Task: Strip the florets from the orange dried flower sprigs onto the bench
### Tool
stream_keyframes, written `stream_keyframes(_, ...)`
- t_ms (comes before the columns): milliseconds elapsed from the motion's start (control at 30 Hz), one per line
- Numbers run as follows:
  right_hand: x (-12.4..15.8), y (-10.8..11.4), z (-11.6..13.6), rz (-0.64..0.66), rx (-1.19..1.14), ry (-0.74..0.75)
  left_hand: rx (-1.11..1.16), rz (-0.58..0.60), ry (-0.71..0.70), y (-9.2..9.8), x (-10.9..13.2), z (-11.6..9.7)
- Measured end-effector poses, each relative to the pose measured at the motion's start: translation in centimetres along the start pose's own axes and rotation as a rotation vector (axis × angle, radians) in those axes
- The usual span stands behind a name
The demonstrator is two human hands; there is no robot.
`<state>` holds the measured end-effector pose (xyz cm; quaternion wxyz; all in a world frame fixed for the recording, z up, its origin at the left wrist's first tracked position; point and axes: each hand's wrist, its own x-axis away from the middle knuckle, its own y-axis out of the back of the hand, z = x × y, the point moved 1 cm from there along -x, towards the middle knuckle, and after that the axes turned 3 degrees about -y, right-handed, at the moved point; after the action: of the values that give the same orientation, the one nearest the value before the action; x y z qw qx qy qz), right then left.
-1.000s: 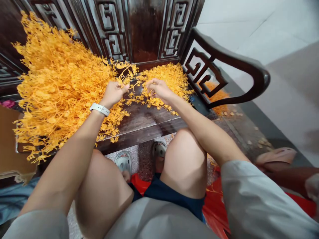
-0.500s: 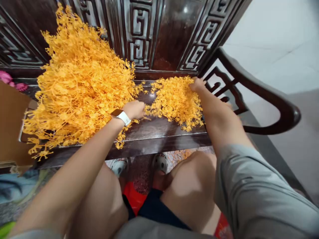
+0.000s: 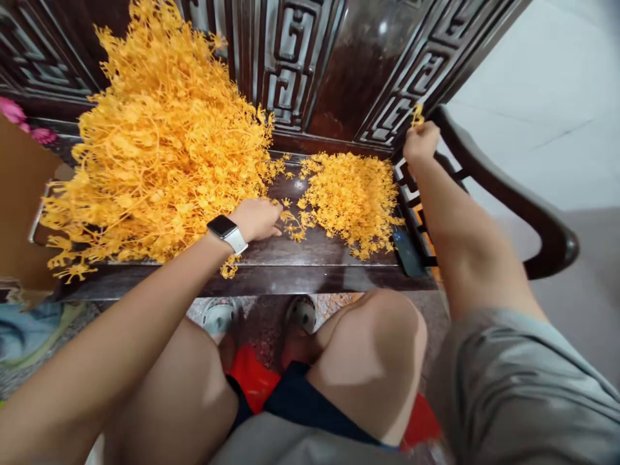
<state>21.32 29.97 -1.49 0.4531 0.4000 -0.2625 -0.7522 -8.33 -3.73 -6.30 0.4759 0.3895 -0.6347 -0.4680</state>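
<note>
A tall heap of yellow-orange plastic flower pieces point(image 3: 159, 142), thin-stemmed with splayed tips, covers the left of the dark wooden bench seat point(image 3: 271, 255). To its right lies a lower, smaller pile point(image 3: 356, 200) of similar pieces. My left hand point(image 3: 259, 219), with a watch at the wrist, rests low between the two piles. Its fingers are curled closed at a few yellow pieces point(image 3: 293, 226); the fingertips are partly hidden. Raised by the bench's right armrest, my right hand point(image 3: 422, 141) is closed on a yellow plastic flower piece point(image 3: 417, 116) that sticks up above the fist.
A dark phone point(image 3: 407, 252) lies at the seat's right end beside the curved armrest point(image 3: 523, 200). The carved backrest point(image 3: 324, 71) rises behind the piles. At the left are a cardboard box point(image 3: 24, 200) and pink flowers point(image 3: 29, 123). Red plastic point(image 3: 254, 378) shows below my knees.
My right hand has lifted off the smaller pile, up and right to the armrest, with a yellow piece in it. The left hand stays between the piles. The view has shifted slightly.
</note>
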Motion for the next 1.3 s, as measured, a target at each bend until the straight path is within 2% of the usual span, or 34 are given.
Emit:
stream_keyframes(33,0.5,1.2,1.0,0.031,-0.167,-0.027,0.016,-0.066,0.01,0.2,0.5,-0.1)
stream_keyframes(100,3.0,3.8,2.9,0.215,-0.521,-0.047,0.066,-0.185,0.051,0.7,1.3,-0.4)
stream_keyframes(167,7.2,6.4,4.4,0.439,-0.723,0.018,0.125,-0.242,0.106,1.2,1.6,-1.0)
stream_keyframes(233,12.6,8.7,5.1,0.611,-0.887,0.136,0.175,-0.329,0.165,1.8,1.6,-1.8)
stream_keyframes(300,17.9,10.4,5.5,0.74,-0.95,0.234,0.243,-0.528,0.201,2.7,1.2,-2.7)
stream_keyframes(367,22.3,11.0,5.5,0.797,-0.94,0.244,0.401,-0.757,0.173,3.8,0.4,-3.8)
stream_keyframes(433,25.1,10.9,5.3,0.845,-0.936,0.228,0.693,-0.866,0.096,4.7,-1.0,-4.7)
stream_keyframes(533,26.2,10.6,4.6,0.906,-0.94,0.254,1.154,-0.773,-0.016,5.5,-3.0,-5.6)
stream_keyframes(600,25.5,10.8,4.0,0.911,-0.912,0.314,1.266,-0.716,-0.03,5.6,-3.6,-5.7)
stream_keyframes(700,23.7,11.4,3.1,0.877,-0.828,0.41,1.135,-0.79,-0.011,5.5,-3.1,-5.3)
stream_keyframes(800,22.6,11.6,2.6,0.854,-0.781,0.436,0.968,-0.814,-0.105,5.3,-2.1,-5.0)
stream_keyframes(933,22.4,11.0,2.7,0.915,-0.835,0.457,0.977,-0.624,-0.271,4.7,-1.9,-5.0)
stream_keyframes(1100,22.8,10.2,2.8,0.948,-0.888,0.533,0.946,-0.421,-0.328,3.9,-2.3,-5.5)
stream_keyframes(1200,23.3,10.3,2.9,0.961,-0.903,0.549,0.993,-0.371,-0.38,3.6,-2.4,-6.0)
stream_keyframes(1300,23.7,10.3,3.2,0.913,-0.926,0.544,0.985,-0.39,-0.351,3.3,-2.7,-6.0)
